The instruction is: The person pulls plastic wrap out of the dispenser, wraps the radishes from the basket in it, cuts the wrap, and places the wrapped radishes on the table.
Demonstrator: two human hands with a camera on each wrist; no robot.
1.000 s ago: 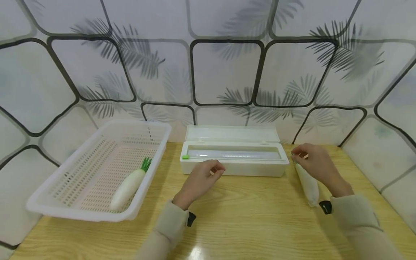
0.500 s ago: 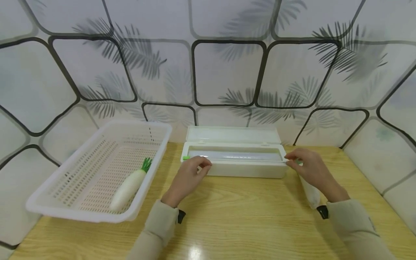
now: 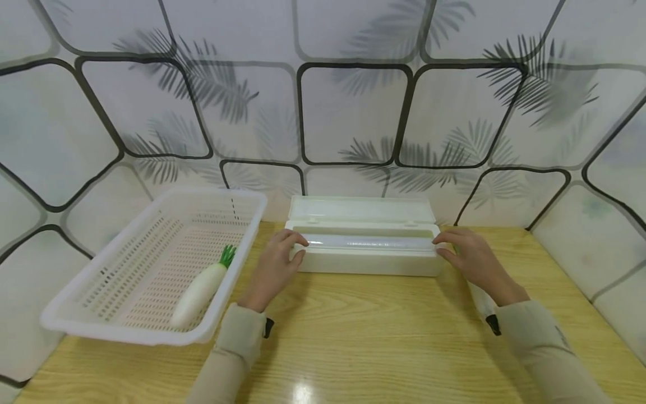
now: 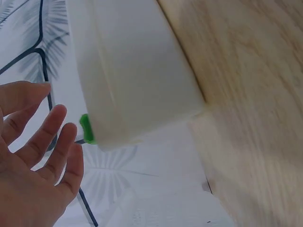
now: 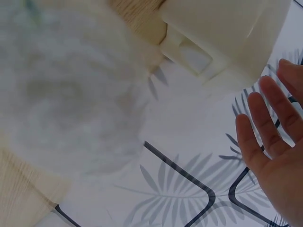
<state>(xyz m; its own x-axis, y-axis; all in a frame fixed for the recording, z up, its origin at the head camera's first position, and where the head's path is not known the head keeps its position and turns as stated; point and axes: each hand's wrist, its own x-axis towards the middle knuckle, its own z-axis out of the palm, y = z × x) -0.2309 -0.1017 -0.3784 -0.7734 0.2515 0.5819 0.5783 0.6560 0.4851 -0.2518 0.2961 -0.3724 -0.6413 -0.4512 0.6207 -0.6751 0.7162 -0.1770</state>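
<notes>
Box (image 3: 370, 262) sits between left fingers (image 4: 43, 133) and right fingers (image 5: 266, 120).

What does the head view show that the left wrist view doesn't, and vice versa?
Head only: the green-topped elongated white radish, the translucent film roll, the pale open lid of the long white plastic box, the person's right grip.
Left wrist only: the small green plastic tab near the box's end.
Both: the box, light wood-grain table, white leaf-patterned wall, left grip; possibly the white perforated plastic basket, faint in left wrist.
</notes>
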